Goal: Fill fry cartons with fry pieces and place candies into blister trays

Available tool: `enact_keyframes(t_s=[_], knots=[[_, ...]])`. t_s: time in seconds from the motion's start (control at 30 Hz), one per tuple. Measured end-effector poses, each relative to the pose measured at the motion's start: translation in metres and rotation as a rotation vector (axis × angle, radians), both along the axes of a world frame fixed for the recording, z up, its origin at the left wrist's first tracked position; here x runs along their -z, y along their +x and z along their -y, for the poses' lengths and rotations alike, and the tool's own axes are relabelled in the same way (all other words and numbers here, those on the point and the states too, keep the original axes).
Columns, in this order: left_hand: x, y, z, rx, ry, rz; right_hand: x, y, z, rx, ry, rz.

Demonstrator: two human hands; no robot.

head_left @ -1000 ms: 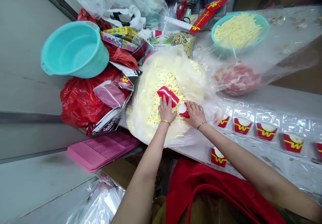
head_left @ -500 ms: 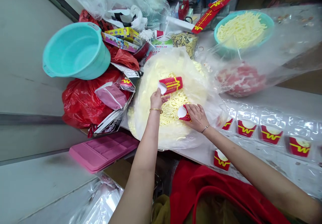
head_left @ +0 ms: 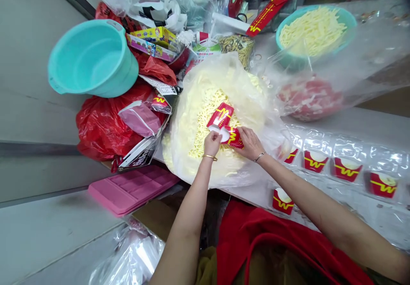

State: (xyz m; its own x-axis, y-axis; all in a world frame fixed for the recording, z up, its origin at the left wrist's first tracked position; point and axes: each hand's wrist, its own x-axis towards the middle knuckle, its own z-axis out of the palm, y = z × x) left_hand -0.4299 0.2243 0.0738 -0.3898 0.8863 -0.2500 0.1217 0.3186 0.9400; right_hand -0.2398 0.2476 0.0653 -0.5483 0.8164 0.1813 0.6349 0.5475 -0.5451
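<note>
My left hand (head_left: 212, 144) is closed in a pinch at the white edge of a red fries carton (head_left: 235, 137). My right hand (head_left: 250, 143) grips the same carton from its right side. Just above my left fingers, a second red fries carton (head_left: 221, 113) with a yellow zigzag is over the pile; whether my left hand also touches it, I cannot tell. Beneath both cartons, pale yellow fry-like pieces (head_left: 200, 137) fill a large clear plastic bag (head_left: 184, 161) opened on the table.
Left stand a turquoise tub (head_left: 92, 58), a red plastic bag (head_left: 105, 127) and a pink tray (head_left: 134, 189). At the back right are a turquoise bowl of pale strips (head_left: 315, 30) and a bag of pink-white pieces (head_left: 310, 97). Small red cartons (head_left: 347, 168) sit in clear packaging at right.
My left hand has moved down and right to the carton in my right hand. The upper carton has turned more upright. My right-hand carton has tilted, showing its yellow print.
</note>
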Motion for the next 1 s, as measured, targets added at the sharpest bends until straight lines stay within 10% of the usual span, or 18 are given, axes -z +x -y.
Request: enact_keyframes(t_s=[0.17, 0.33, 0.7, 1.0], knots=[[-0.012, -0.016, -0.012, -0.114, -0.05, 0.11, -0.008, 0.004, -0.009, 0.121, 0.018, 0.081], [-0.03, 0.001, 0.006, 0.223, -0.078, 0.173, -0.032, -0.006, 0.01, 0.068, 0.003, -0.004], [0.001, 0.025, 0.025, 0.194, -0.364, -0.78, 0.003, 0.022, 0.067, 0.134, -0.155, -0.125], [-0.008, -0.011, 0.039, -0.018, -0.134, 0.014, -0.009, 0.02, 0.064, 0.137, -0.161, -0.113]])
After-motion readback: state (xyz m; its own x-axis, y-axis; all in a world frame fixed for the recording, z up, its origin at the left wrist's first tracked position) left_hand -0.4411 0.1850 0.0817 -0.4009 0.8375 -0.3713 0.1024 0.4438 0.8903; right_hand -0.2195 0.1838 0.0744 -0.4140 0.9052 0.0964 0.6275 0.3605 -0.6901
